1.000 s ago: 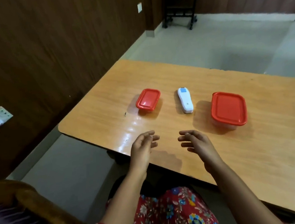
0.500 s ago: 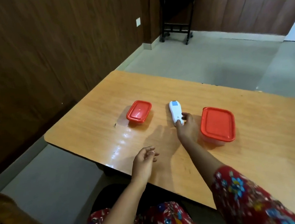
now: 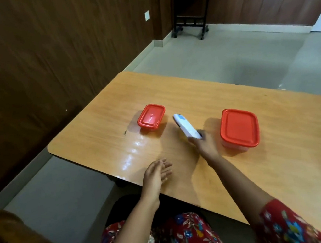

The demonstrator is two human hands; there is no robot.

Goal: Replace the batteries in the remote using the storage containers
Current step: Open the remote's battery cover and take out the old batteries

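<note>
The right hand (image 3: 203,143) is closed around the near end of the white remote (image 3: 186,128), fingers wrapped under it and the thumb side uppermost. The far end, with its small blue patch, angles away toward the small red-lidded container (image 3: 151,116). Whether the remote is already clear of the table (image 3: 282,167) or only tipped on it, I cannot quite tell; it looks slightly raised.

It strikes me as a light, rigid bit of plastic — smooth and a little slippery, but nothing fragile. Held by one end like that it is easy to lift, though for the battery cover a grip along the sides with the back turned up would probably serve better, leaving a thumb free to slide the panel.

The remote sits between the two containers: the small one just beyond its far tip, the larger red-lidded container (image 3: 239,127) close by on the right of the holding hand, not touching it. Both lids are on.

The left hand (image 3: 157,172) is empty — palm half turned up, fingers loosely spread — at the near edge of the table, well short of the remote and seemingly waiting to receive it.
</note>
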